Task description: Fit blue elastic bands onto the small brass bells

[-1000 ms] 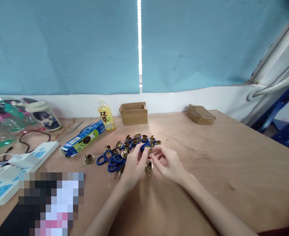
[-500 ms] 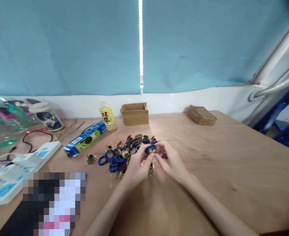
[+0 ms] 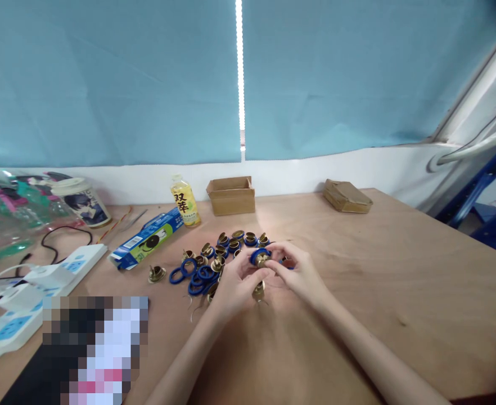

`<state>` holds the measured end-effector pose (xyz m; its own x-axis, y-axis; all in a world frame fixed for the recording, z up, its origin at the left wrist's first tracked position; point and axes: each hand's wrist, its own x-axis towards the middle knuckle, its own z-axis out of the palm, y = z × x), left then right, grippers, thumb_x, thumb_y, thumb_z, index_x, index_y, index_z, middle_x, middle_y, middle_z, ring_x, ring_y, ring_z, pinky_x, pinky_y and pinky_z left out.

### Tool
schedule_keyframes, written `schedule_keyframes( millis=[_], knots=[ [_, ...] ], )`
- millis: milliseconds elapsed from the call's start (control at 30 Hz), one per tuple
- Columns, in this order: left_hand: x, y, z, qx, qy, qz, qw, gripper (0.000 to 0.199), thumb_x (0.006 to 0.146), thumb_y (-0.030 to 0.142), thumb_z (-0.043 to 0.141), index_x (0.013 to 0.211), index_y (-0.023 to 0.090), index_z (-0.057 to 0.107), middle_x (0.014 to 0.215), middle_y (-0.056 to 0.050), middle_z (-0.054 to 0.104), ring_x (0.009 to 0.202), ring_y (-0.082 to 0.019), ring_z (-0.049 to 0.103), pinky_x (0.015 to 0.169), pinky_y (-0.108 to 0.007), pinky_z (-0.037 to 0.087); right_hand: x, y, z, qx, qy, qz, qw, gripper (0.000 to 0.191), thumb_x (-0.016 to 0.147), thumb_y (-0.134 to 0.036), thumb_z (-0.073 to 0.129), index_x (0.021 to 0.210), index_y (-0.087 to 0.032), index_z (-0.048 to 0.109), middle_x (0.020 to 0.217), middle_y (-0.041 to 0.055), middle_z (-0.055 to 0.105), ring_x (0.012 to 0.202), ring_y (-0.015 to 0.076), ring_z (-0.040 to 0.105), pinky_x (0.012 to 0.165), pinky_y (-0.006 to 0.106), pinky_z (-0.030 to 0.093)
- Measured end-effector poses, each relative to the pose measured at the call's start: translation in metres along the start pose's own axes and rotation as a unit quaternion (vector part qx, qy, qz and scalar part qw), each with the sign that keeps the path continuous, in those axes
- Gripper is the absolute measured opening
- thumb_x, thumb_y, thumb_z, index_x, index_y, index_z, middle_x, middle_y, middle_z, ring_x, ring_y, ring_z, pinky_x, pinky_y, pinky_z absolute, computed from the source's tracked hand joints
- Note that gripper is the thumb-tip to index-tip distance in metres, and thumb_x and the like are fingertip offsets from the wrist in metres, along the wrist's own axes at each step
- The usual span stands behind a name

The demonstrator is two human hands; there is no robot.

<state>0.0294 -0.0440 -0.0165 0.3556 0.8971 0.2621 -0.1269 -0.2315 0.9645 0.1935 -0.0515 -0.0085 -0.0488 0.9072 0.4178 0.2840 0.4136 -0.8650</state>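
Note:
Between my two hands is a round brass fitting with a blue ring (image 3: 260, 257) seated around its rim. My left hand (image 3: 240, 281) grips it from the left, its fingers partly behind the ring. From the right, my right hand (image 3: 295, 271) pinches the same fitting with thumb and fingers. Several more brass fittings (image 3: 234, 244) stand in a pile just beyond, many with blue rings on them. Loose blue rings (image 3: 197, 281) lie to the left of my left hand. Below the held piece, another brass fitting (image 3: 258, 291) rests on the table, partly hidden.
An open cardboard box (image 3: 233, 199), a yellow drink bottle (image 3: 185, 202) and a blue carton (image 3: 147, 241) stand behind the pile. A flattish cardboard box (image 3: 347, 197) lies at back right. On the left are a power strip (image 3: 62, 287), a cup (image 3: 83, 203) and a blurred dark object (image 3: 58, 354).
My left thumb has lifted away from the front of the fitting, and more of its brass shows. My right fingers have shifted slightly; both hands stay in about the same place.

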Motion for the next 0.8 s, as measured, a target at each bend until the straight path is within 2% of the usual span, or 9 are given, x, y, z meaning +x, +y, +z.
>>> schedule_keyframes(
  millis=[267,433,567,700,800],
  knots=[
    [-0.0005,0.0020,0.0011,-0.012,0.021,-0.010,1.000,0.029,0.079,0.024,0.072,0.104,0.017,0.060,0.100,-0.007,0.070,0.097,-0.021,0.067,0.087,-0.033,0.052,0.0006,-0.0014,-0.0005,0.038,-0.003,0.005,0.999,0.018,0.080,-0.023,0.069,0.098,-0.020,0.072,0.075,0.0023,0.065,0.064,0.0141,0.058,0.052,0.025,0.050],
    [-0.0004,-0.0014,-0.0002,-0.014,0.024,-0.012,1.000,0.030,0.078,0.022,0.073,0.105,0.018,0.060,0.099,-0.006,0.070,0.095,-0.019,0.067,0.085,-0.031,0.052,0.0010,-0.0017,-0.0014,0.044,-0.006,0.006,0.999,0.018,0.080,-0.024,0.069,0.097,-0.020,0.073,0.075,0.0027,0.065,0.064,0.0145,0.058,0.055,0.026,0.050],
    [-0.0012,-0.0026,-0.0007,-0.005,0.011,-0.022,1.000,0.029,0.078,0.020,0.072,0.104,0.017,0.060,0.096,-0.005,0.070,0.093,-0.020,0.067,0.082,-0.030,0.052,0.0010,0.0011,-0.0014,0.026,0.001,-0.008,1.000,0.014,0.083,-0.023,0.066,0.095,-0.019,0.072,0.077,0.0034,0.067,0.064,0.0150,0.061,0.055,0.026,0.050],
    [-0.0018,-0.0022,0.0008,0.024,0.014,-0.042,0.999,0.031,0.076,0.017,0.071,0.105,0.016,0.060,0.093,-0.005,0.070,0.091,-0.020,0.068,0.080,-0.031,0.053,0.0002,0.0009,-0.0016,-0.039,0.023,-0.055,0.997,0.009,0.086,-0.021,0.062,0.089,-0.020,0.070,0.080,0.0043,0.068,0.068,0.0155,0.062,0.056,0.026,0.049],
    [-0.0018,-0.0010,0.0019,0.044,0.026,-0.033,0.998,0.029,0.077,0.021,0.070,0.104,0.017,0.060,0.091,-0.004,0.069,0.088,-0.019,0.068,0.079,-0.031,0.053,-0.0009,-0.0016,-0.0012,-0.049,0.006,-0.060,0.997,0.011,0.087,-0.021,0.060,0.094,-0.021,0.069,0.081,0.0040,0.066,0.069,0.0155,0.061,0.057,0.025,0.049]
  ],
)
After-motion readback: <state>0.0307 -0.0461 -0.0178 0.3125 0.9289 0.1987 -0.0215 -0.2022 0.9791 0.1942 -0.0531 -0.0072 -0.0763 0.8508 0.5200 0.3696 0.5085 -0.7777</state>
